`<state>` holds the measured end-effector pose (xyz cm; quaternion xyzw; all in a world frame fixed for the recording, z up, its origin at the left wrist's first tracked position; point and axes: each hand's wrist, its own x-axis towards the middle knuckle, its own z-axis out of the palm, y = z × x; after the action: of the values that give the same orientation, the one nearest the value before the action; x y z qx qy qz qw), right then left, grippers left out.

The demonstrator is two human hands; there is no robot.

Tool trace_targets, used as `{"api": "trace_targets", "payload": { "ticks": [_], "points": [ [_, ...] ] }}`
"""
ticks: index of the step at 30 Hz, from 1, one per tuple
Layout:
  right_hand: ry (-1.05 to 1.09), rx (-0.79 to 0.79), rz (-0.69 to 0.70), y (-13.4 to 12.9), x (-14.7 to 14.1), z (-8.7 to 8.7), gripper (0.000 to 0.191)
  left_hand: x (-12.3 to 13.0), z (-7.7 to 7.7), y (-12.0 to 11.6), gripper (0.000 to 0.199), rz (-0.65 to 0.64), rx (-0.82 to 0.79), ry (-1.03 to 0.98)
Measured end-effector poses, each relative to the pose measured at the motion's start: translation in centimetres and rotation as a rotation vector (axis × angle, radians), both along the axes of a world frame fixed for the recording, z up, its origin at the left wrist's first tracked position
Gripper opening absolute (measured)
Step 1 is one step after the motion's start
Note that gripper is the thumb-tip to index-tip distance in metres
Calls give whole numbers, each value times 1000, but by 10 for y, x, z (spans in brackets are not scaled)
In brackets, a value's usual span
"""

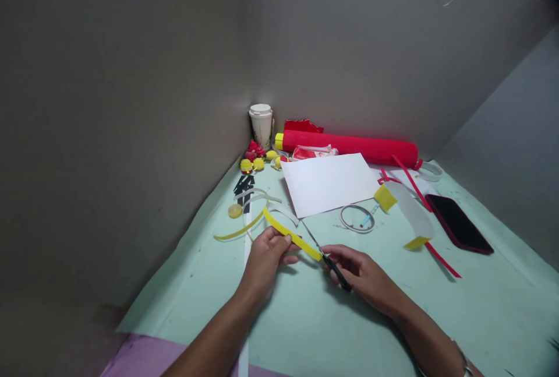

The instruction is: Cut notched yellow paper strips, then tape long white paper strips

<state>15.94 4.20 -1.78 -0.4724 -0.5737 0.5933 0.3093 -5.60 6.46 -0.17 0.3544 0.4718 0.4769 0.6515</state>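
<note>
Between the thumb and fingers of my left hand (268,257) is a ridged yellow paper strip (301,243), slanting down to the right. My right hand (360,275) grips black-handled scissors (336,272), their blades pointing up and to the left. The strip's right end meets the scissors near the pivot; whether the blades close on it I cannot tell. Just beyond my left hand lie a curled thin yellow strip (238,232) and pale curled strips (283,211). A roll of clear tape (234,211) rests to their left.
Behind are a white sheet (332,182), a red crepe paper roll (358,147), a white cup (261,123) and small yellow-and-red paper pieces (247,165). Black strips (243,187) lie at left. On the right are a coiled ring (357,219), red strips (443,260) and a phone (458,222).
</note>
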Motion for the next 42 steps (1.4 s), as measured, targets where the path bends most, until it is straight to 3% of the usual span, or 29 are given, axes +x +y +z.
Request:
{"api": "trace_targets", "payload": {
  "ticks": [14, 18, 22, 32, 42],
  "points": [
    [-173, 189, 25, -3, -2, -1, 38, -4, 2, 3, 28, 68, 11, -22],
    [-82, 110, -49, -3, 1, -1, 46, -7, 1, 4, 31, 65, 12, -62],
    [-67, 60, -3, -3, 2, -2, 47, -7, 1, 3, 34, 36, 17, -75],
    [-226, 224, 56, -6, -5, 2, 42, -5, 7, 3, 33, 64, 2, -34],
    [-313, 417, 132, -5, -4, -5, 45, -5, 0, 5, 28, 82, 17, 21]
  ]
}}
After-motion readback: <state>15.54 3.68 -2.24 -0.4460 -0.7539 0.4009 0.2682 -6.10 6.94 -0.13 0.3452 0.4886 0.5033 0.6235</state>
